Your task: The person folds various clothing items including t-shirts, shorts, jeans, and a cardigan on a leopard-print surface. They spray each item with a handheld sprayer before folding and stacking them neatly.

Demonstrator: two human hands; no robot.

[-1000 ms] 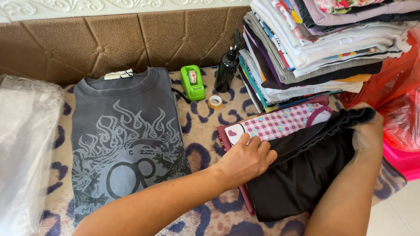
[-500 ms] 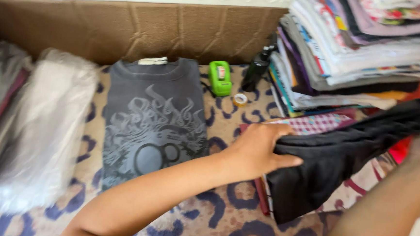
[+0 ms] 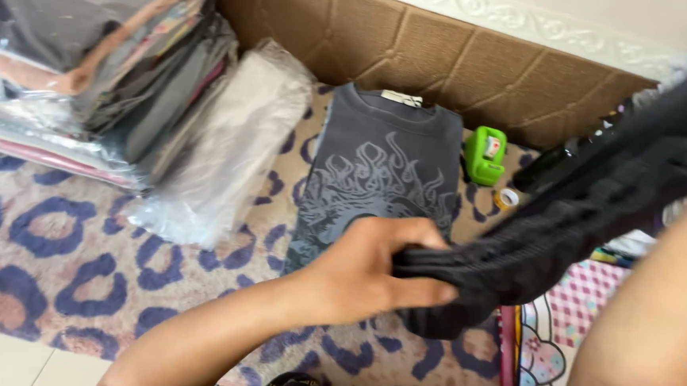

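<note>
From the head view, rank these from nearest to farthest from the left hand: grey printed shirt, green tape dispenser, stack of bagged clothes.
1. Grey printed shirt, just beyond the left hand.
2. Green tape dispenser, farther back on the right.
3. Stack of bagged clothes, far left.

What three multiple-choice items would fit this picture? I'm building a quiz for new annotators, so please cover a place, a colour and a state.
1. Where does the green tape dispenser lie?
A. right of the grey T-shirt
B. on the bagged stack
C. in a hand

2. What colour is the held garment?
A. white
B. black
C. red

3. How is the left hand?
A. flat on the rug
B. empty in the air
C. gripping the garment's end

Key: 1 A, it sits beside the shirt's right edge; 2 B, the cloth is dark throughout; 3 C, the fingers wrap around the cloth.
</note>
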